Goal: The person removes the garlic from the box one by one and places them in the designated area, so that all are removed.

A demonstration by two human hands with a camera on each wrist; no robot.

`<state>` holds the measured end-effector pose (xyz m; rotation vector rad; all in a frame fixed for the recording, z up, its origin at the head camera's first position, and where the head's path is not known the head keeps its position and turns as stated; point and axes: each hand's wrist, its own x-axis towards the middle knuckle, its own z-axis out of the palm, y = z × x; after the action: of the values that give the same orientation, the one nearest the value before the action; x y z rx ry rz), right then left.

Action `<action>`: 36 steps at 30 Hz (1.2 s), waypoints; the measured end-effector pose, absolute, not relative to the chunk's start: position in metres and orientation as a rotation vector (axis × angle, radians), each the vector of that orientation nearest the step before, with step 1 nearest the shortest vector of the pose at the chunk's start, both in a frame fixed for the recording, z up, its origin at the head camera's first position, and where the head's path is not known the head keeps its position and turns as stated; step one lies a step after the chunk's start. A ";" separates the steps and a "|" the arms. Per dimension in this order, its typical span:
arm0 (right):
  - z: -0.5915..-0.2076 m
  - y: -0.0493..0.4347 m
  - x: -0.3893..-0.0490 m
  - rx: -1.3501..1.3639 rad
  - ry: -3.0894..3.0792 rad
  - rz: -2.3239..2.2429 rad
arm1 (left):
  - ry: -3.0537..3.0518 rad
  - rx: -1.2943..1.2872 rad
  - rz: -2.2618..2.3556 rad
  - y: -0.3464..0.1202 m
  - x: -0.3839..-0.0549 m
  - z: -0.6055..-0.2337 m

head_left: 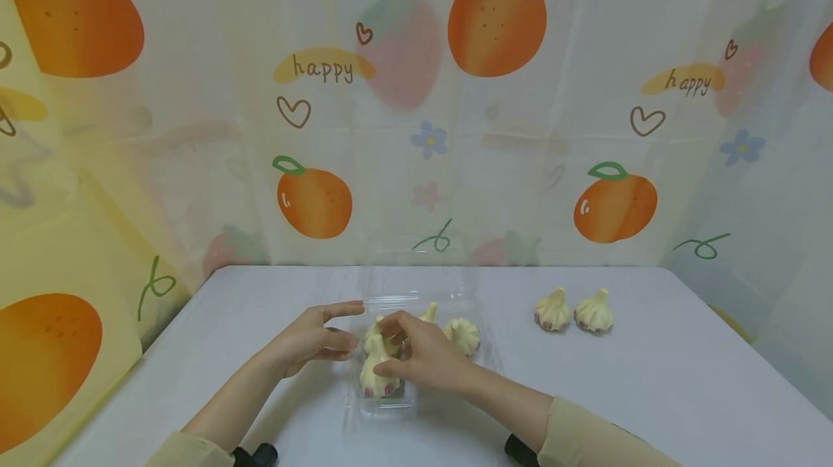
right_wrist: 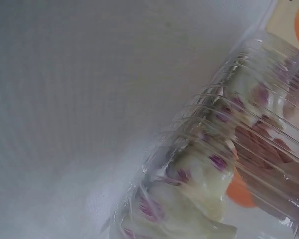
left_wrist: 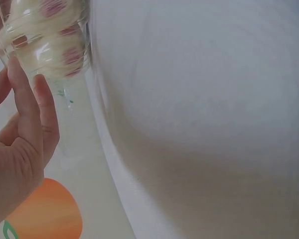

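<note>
A clear plastic clamshell box [head_left: 416,402] stands lid up on the table, with several garlic bulbs in it. My right hand [head_left: 429,353] reaches in from the right, fingers curled and thumb over the front-left garlic bulb [head_left: 377,380]. Another bulb stands just behind it, partly covered by my fingers. Farther right in the box lies a pale garlic bulb [head_left: 463,337]. My left hand [head_left: 319,337] is at the box's left side with fingers loosely extended, fingertips right at the clear wall in the left wrist view. Purple-marked bulbs [right_wrist: 204,172] show through the ribbed plastic in the right wrist view.
Two garlic bulbs [head_left: 574,311] sit side by side on the white table [head_left: 651,380], right of the box. The raised transparent lid [head_left: 419,268] stands at the back. Behind the table hangs a fruit-printed curtain [head_left: 416,127].
</note>
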<state>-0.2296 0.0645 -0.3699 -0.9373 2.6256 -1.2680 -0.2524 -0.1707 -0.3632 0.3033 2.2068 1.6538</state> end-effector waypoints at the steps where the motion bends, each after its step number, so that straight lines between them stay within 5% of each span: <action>1: -0.370 0.064 -0.230 -0.936 2.627 -1.259 | 2.206 0.304 1.654 -0.171 -0.252 -0.363; 36: -0.377 0.065 -0.230 -0.958 2.628 -1.024 | 2.197 0.312 1.662 -0.171 -0.251 -0.363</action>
<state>-0.2296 0.0648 -0.3773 -0.9584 2.6284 -1.0239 -0.2514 -0.1714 -0.3626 0.3124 2.1971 1.6621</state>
